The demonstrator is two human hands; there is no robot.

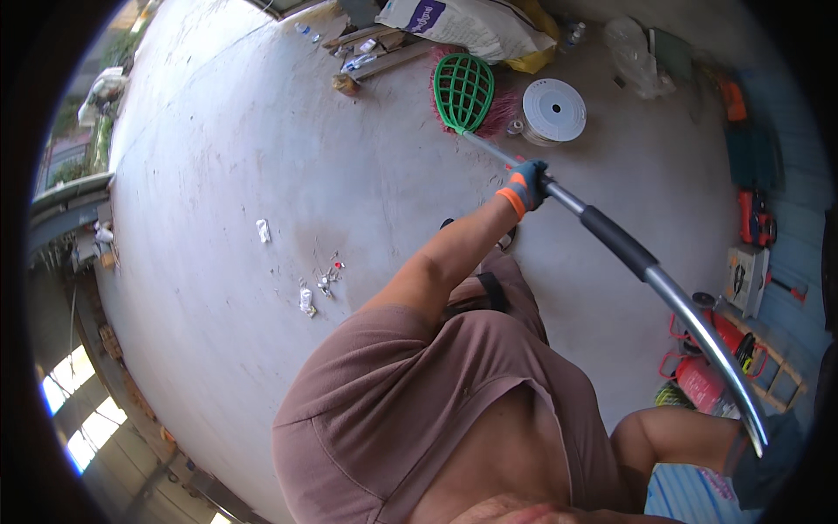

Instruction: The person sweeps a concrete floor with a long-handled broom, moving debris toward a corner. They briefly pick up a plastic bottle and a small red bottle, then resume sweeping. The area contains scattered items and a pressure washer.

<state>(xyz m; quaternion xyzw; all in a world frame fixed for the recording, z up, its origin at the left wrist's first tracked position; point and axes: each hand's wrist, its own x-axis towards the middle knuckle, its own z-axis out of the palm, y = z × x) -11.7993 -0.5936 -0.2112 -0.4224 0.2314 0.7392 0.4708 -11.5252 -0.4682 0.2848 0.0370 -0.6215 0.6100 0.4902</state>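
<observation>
A broom with a green lattice head (463,92), reddish bristles and a long metal handle (690,316) stretches from the floor ahead toward my right side. My left hand (529,184), in a grey-blue and orange work glove, is wrapped round the lower part of the handle. At the handle's upper end my right hand (768,463), in a dark glove, is closed on it near the picture's rim; its fingers are mostly in shadow. The bristles touch the floor beside a white spool (555,111). Farther left lie crumpled white scraps (306,301) with small litter.
A large white sack (476,28) lies beyond the broom head, next to wooden boards (393,61) and scraps. Clear plastic wrapping (635,57) sits at the far right. Red fire extinguishers (701,380) and a box (747,279) line the blue wall on the right.
</observation>
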